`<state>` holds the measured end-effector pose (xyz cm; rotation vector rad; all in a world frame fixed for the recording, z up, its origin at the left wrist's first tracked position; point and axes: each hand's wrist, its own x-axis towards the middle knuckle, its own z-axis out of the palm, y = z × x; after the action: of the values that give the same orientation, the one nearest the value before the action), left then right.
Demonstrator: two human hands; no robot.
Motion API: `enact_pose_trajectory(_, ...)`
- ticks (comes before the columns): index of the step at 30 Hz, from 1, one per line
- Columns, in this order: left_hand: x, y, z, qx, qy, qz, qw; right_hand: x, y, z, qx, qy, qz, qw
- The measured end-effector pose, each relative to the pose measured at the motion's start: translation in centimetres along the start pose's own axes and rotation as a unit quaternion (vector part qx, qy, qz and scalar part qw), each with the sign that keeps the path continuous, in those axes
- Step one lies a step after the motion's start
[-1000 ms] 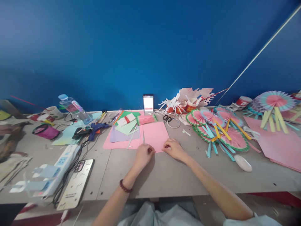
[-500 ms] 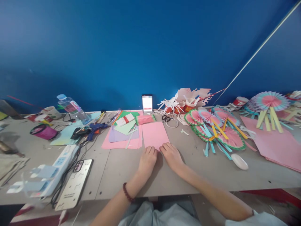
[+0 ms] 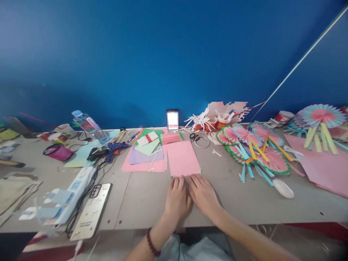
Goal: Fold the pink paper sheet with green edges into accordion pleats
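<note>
A pink sheet of paper lies flat in front of me, with small green bits showing at its two near corners. At its near edge, my left hand grips with the fingers together and bent down. Close beside it, my right hand holds the same edge, its fingers also together. Both thumbs are mostly hidden, and the fingers cover the middle of that edge. Left of the sheet is a stack of pink, purple and green papers with a red-banded white bundle on top. A pleated pink strip sits just beyond the sheet.
Pleated paper fans and a white oval object lie right. Scissors and a white ring lie beyond the sheet. A phone, power strip, glue gun and bottle are left.
Both hands have drawn back toward me and closer together along the near edge. Green corners of the pink sheet now show. The view has shifted slightly left.
</note>
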<state>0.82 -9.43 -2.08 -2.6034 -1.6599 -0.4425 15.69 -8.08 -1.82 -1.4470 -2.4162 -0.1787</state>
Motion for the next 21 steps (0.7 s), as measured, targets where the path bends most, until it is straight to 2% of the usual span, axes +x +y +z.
enact_pose_trajectory(8, 0.14, -0.14, 0.07, -0.016, -0.015, -0.013, 1.000, 0.26, 0.02, 0.20, 0.032, -0.021, 0.014, 0.999)
enact_pose_trajectory(14, 0.15, 0.02, 0.26, -0.008, -0.017, -0.018, 1.000, 0.04, 0.22, 0.73, 0.043, -0.011, 0.021, 0.999)
enact_pose_trajectory(21, -0.24, -0.10, 0.69, 0.004, -0.004, -0.024, 1.000, -0.16, 0.12, 0.32, 0.044, 0.004, 0.040, 0.998)
